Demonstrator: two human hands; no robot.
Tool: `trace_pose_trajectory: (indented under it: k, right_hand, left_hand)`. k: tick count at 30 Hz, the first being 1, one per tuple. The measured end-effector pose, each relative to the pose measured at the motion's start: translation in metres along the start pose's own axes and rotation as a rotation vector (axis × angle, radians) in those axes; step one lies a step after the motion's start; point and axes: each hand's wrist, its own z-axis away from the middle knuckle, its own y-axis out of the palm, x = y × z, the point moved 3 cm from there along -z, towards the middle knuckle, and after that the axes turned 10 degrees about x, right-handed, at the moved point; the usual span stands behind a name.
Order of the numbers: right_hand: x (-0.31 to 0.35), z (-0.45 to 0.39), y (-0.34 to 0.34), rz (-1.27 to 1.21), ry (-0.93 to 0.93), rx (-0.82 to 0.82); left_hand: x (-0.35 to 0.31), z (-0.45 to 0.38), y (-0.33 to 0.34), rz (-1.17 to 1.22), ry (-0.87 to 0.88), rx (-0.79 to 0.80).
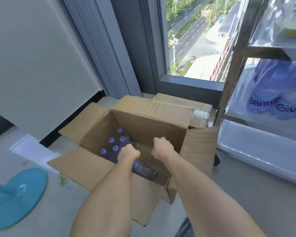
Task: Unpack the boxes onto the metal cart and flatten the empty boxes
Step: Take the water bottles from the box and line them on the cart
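- Box (143,120), open, flaps folded out on all four sides, stands on floor (246,202) just left of cart (236,79); part-unpacked, not empty.
- Bottles (115,147) w/ purple caps: approx. five upright, clustered at box's left wall; one more bottle lying on its side (143,169) along near wall. Right half of box floor shows bare cardboard, so (judged) a good share of contents already out.
- Left hand (128,153) inside box, fingers curled downward over the upright bottles/the lying one; grip itself hidden by back of hand, so cannot tell if it holds anything.
- Right hand (162,147) inside box over bare right half, fingers curled under; nothing seen in it, though underside hidden, so cannot tell.
- Cart shelves: middle shelf carries a shrink-wrapped pack of blue-labelled bottles (277,93) toward its right end; top shelf holds blurred wrapped goods (284,17), type unclear; lowest shelf visible (263,151) shows nothing on the part in view.
- Second box (183,103), taped shut, behind first box against window wall; unopened, so unpacking it is still to do.
- Flattening: no flattened box in view; step not yet begun as far as can be seen.
- Est. progress: early-to-mid; remaining = clear last bottles, open 2nd box, flatten both.
- Teal round base (19,197) on floor at left, not part of job.
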Motion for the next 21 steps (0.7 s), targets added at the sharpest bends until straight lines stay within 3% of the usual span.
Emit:
trace_pose_trajectory:
  k: [7, 14, 21]
  right_hand:
    - [-0.012, -0.061, 0.053, 0.065, 0.116, 0.123]
    - [-0.021, -0.102, 0.103, 0.061, 0.19, 0.183]
    - [-0.04, -0.113, 0.148, 0.149, 0.221, 0.293]
  left_hand:
    - [0.006, -0.069, 0.028, 0.008, -0.007, 0.075]
    - [0.03, -0.139, 0.006, 0.024, -0.02, -0.254]
    - [0.054, -0.185, 0.027, 0.245, -0.21, -0.019]
